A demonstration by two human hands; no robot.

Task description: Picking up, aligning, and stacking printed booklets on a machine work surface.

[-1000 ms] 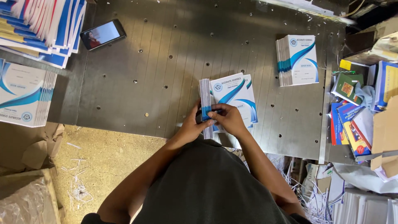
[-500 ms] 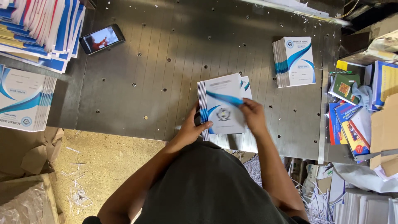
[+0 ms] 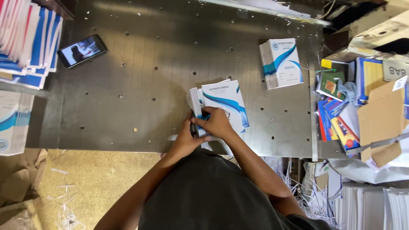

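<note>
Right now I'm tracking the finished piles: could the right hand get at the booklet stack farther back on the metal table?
Probably yes. The right hand rests on the near booklets, and only bare metal table lies between them and the far stack.

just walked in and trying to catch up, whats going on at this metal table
A person in a dark shirt stands at a grey metal table dotted with holes, both hands on a stack of white booklets with blue wave covers. The left hand and right hand meet at the stack's near left corner, gripping its edge. A second stack of the same booklets sits apart at the far right. A black smartphone with a lit screen lies at the far left, beside piles of blue and white booklets.
</note>
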